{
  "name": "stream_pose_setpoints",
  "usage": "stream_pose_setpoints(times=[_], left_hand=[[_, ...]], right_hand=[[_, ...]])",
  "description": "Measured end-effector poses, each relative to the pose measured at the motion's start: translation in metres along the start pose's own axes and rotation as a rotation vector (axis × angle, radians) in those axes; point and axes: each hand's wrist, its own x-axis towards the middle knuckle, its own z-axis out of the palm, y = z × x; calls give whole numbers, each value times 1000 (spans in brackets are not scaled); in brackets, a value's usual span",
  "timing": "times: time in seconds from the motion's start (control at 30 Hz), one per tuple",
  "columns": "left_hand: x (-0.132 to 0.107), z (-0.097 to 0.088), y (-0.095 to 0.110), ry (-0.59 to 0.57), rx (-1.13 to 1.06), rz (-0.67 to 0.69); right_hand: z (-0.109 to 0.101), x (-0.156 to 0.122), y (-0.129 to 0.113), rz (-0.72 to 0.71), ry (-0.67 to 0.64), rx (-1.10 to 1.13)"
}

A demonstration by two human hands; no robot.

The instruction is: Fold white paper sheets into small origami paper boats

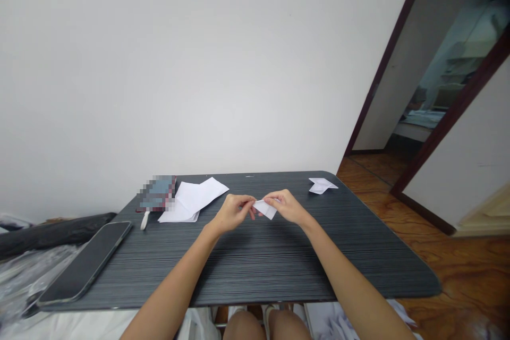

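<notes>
A small piece of folded white paper (268, 210) is held up over the middle of the dark table, between both hands. My left hand (236, 211) pinches its left corner with thumb and fingers. On the opposite side my right hand (287, 206) grips the upper right edge, thumb and fingers closed. Parts of the paper are covered by the fingertips. To the left of my left hand lie several white paper sheets (193, 201), overlapping. A separate folded white paper shape (322, 185) rests near the table's back right corner.
On the dark wood-grain table (279, 276), a phone (85, 263) lies at the left edge. A blurred-out item (157, 194) sits by the sheets, with a white strap (145, 220) beside it. A white wall (239, 64) stands behind; a doorway is at right.
</notes>
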Motion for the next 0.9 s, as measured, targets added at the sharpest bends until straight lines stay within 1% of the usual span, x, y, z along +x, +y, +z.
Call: stream_pose_setpoints(times=[0.1, 0.13, 0.2, 0.27, 0.3, 0.37, 0.43, 0.53, 0.7, 0.9], left_hand=[[2, -7, -3, 45, -227, -48], [3, -9, -4, 66, -280, -41], [4, -12, -6, 68, -330, -14], [5, -11, -8, 47, -319, 7], [6, -9, -9, 54, -306, 12], [7, -5, -11, 111, -287, 10], [8, -2, -13, 187, -283, -13], [9, 1, -16, 249, -295, -65], [10, 2, -18, 285, -308, -146], [9, 4, -22, 308, -309, -159]], right_hand=[[-4, -1, 0, 60, -31, 155], [-6, -2, 1, 69, -21, 202], [-6, -1, 3, 66, -8, 274], [-2, 0, 6, 49, -13, 312], [0, 0, 7, 41, -18, 322], [6, 2, 8, 18, 9, 327], [11, 4, 9, -18, 77, 300], [15, 5, 10, -39, 133, 226], [16, 7, 13, -6, 149, 183], [16, 8, 18, -16, 161, 198]])
